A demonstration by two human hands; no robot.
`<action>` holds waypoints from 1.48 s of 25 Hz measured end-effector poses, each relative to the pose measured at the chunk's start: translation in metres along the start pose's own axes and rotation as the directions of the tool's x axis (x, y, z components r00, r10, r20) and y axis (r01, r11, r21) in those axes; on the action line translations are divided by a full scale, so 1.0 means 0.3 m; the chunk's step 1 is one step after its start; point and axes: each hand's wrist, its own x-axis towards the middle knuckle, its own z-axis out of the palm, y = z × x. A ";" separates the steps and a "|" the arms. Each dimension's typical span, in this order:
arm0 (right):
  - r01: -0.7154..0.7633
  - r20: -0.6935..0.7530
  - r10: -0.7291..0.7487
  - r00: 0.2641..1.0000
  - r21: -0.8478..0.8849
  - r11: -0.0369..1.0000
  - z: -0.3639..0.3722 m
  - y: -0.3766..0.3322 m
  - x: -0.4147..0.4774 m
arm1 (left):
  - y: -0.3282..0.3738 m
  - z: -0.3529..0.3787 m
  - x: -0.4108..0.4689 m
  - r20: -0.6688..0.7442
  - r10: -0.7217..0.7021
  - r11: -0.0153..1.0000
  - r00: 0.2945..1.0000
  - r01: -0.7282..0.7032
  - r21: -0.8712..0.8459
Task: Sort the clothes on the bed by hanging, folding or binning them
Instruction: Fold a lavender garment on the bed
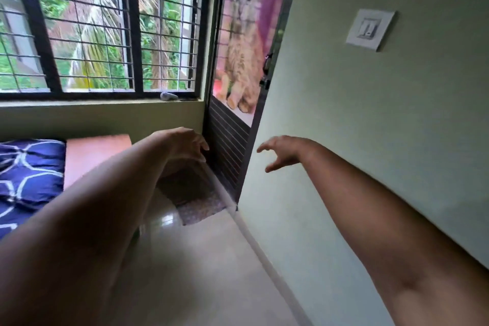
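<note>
Both hands reach forward on bare, outstretched arms, palms down and wrists bent. The left hand (185, 144) has its fingers loosely curled and drooping, holding nothing. The right hand (283, 152) is likewise empty, with thumb and fingers parted in a slack claw pointing left toward the other hand. They are near each other but apart.

A pale green wall (383, 153) lies behind and to the right of the right hand. A barred window (92, 26) stands above and left of the left hand, greenery showing through it. A glossy tiled floor (198, 259) spreads below both hands. The bed (26, 180), under a blue cover with white hexagon lines, lies left of the left forearm; only a corner of it shows, so I cannot tell where the clothes are. Between and above the hands stands a door (232, 145) bearing a cat poster (243, 55). A salmon block (95, 156) sits just left of the left hand, and a patterned mat (195, 193) lies just below that hand. A white switch plate (370, 29) hangs up and right of the right hand, and a small grey object (168, 96) rests on the sill above the left hand
</note>
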 end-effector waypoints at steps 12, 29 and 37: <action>0.375 -0.037 -0.377 0.925 -0.058 0.925 -0.136 -0.254 1.097 | -0.718 -0.180 0.244 -0.062 -0.379 0.916 0.923 0.365 -0.167; 0.890 0.057 -0.903 0.426 -0.204 0.408 -0.264 -1.060 1.964 | -1.328 -0.052 0.046 -0.057 -0.907 0.393 0.416 0.793 -0.465; 0.927 0.095 -0.953 0.289 -0.275 0.254 -0.227 -1.676 2.198 | -1.783 0.047 -0.208 0.027 -0.977 0.180 0.212 0.883 -0.434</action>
